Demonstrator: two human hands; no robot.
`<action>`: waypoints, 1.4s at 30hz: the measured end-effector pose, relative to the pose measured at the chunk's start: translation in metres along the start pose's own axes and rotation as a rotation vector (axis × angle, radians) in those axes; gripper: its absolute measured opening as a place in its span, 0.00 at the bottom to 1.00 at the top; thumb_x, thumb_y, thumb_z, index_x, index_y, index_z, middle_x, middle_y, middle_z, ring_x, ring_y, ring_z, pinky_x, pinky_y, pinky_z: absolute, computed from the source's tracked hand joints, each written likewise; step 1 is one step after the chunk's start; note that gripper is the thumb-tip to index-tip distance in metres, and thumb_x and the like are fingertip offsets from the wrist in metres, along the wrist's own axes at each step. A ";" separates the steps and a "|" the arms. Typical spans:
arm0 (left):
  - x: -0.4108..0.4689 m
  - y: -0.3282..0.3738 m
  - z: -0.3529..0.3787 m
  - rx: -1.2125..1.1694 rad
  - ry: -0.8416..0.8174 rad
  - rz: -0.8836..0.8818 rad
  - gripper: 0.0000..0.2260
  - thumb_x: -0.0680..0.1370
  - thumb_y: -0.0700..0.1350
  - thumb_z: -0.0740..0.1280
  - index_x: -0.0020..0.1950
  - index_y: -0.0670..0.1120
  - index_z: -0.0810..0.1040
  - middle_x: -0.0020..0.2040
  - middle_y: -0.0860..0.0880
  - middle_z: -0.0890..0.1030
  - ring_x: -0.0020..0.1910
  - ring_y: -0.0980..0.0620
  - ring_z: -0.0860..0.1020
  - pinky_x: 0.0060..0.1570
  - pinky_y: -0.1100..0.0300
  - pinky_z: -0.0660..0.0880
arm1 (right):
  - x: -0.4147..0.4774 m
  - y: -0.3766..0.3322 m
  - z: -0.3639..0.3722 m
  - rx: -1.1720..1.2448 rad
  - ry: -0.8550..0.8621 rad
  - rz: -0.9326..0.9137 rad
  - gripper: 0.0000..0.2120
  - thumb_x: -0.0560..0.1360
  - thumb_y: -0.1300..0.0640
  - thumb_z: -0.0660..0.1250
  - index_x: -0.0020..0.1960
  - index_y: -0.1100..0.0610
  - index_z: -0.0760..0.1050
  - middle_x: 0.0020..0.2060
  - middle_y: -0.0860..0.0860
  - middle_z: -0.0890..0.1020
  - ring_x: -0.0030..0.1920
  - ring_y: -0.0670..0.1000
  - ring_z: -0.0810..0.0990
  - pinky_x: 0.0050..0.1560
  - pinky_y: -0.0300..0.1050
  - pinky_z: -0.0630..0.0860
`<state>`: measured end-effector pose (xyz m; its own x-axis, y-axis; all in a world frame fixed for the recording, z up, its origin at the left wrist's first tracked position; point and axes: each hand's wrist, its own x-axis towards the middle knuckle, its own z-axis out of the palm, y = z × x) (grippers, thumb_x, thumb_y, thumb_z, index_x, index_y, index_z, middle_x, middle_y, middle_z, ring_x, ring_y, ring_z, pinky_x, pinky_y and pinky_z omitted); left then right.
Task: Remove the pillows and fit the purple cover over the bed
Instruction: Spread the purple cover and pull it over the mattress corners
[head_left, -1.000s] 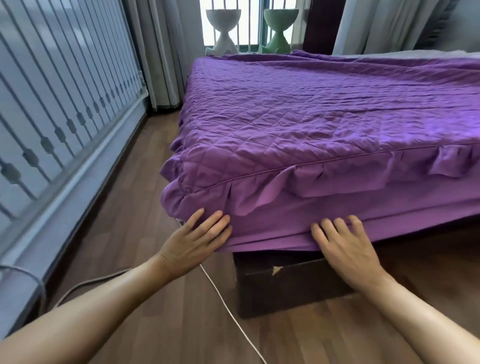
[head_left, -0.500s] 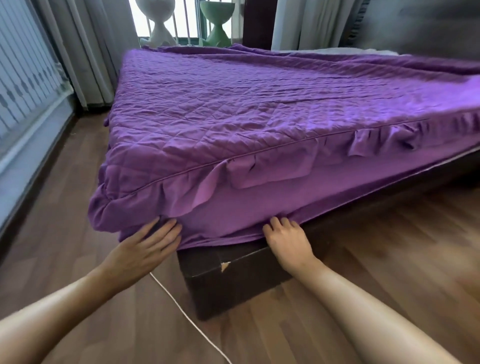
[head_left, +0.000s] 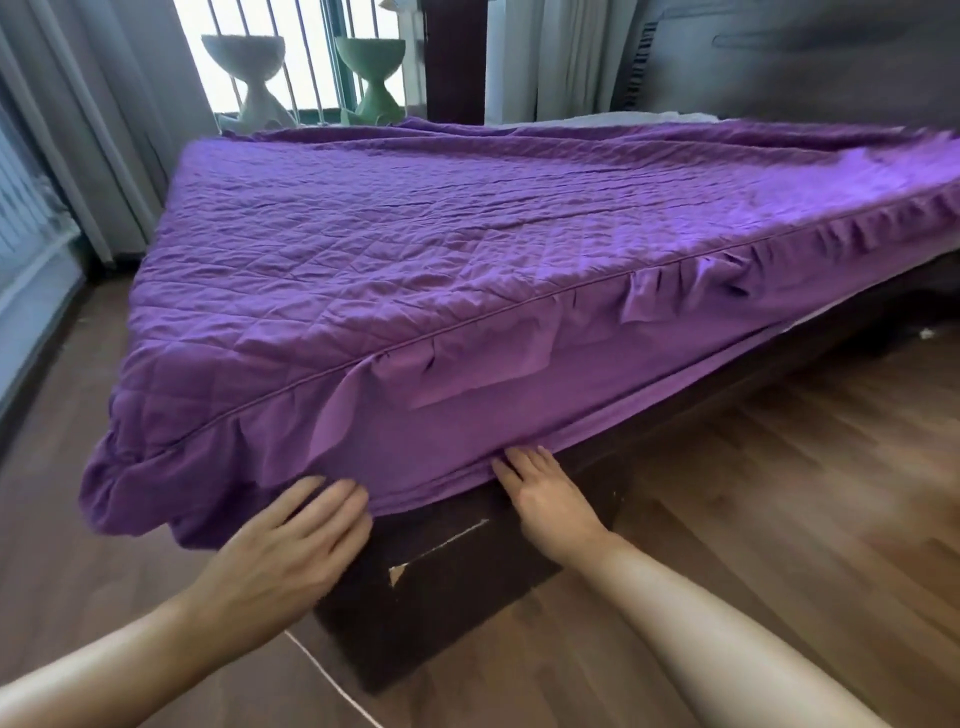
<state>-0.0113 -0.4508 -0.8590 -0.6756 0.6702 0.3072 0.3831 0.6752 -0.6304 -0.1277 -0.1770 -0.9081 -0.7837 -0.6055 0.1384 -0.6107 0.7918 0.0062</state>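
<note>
The purple cover (head_left: 415, 249) is lying spread across the top of the bed, its quilted face wrinkled and its ruffled skirt hanging down over the near side and corner. Both hands are working at the lower hem by that corner. The left hand (head_left: 280, 551) is lying flat with fingers straight, pressing on the hem where the skirt is bunching at the corner. The right hand (head_left: 550, 499) is also released, its straight fingertips touching the hem edge just above the dark bed frame (head_left: 467, 597); neither hand is grasping the cloth.

The frame's corner is jutting out between the two forearms, showing a pale chip (head_left: 397, 574) on its face. A thin white cord (head_left: 332, 680) is running over the wooden floor (head_left: 753, 493) beside the frame's near end, below the left arm. At the far edge a strip of pale bedding (head_left: 597, 120) is showing beyond the cover. Behind the bed, a white pedestal vase (head_left: 249, 78) and a green one (head_left: 371, 73) are standing by the barred window, with grey curtains (head_left: 104, 130) hanging at the left.
</note>
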 end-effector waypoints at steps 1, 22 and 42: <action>0.016 -0.001 -0.008 -0.008 0.073 0.016 0.17 0.78 0.36 0.49 0.56 0.40 0.76 0.55 0.41 0.81 0.54 0.42 0.80 0.65 0.47 0.62 | 0.002 0.004 -0.004 0.027 -0.005 0.040 0.30 0.74 0.66 0.58 0.75 0.60 0.56 0.73 0.60 0.60 0.74 0.59 0.57 0.75 0.51 0.46; 0.224 -0.048 -0.040 0.073 0.034 -0.168 0.04 0.70 0.39 0.64 0.42 0.44 0.77 0.38 0.44 0.79 0.35 0.42 0.78 0.38 0.49 0.74 | 0.047 0.115 -0.107 -0.251 0.481 0.530 0.37 0.65 0.62 0.70 0.73 0.57 0.62 0.66 0.61 0.71 0.64 0.62 0.72 0.60 0.60 0.70; 0.310 -0.051 -0.024 -0.408 -0.320 -0.149 0.28 0.74 0.68 0.40 0.73 0.65 0.41 0.75 0.58 0.42 0.75 0.51 0.42 0.74 0.49 0.47 | 0.044 0.177 -0.123 -0.235 0.282 0.306 0.35 0.76 0.62 0.58 0.77 0.58 0.42 0.76 0.59 0.49 0.75 0.59 0.52 0.72 0.63 0.48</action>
<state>-0.2256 -0.2698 -0.7146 -0.8749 0.4740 0.0997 0.4393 0.8631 -0.2493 -0.2564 -0.0538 -0.7787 -0.8423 -0.3222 0.4321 -0.2890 0.9467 0.1424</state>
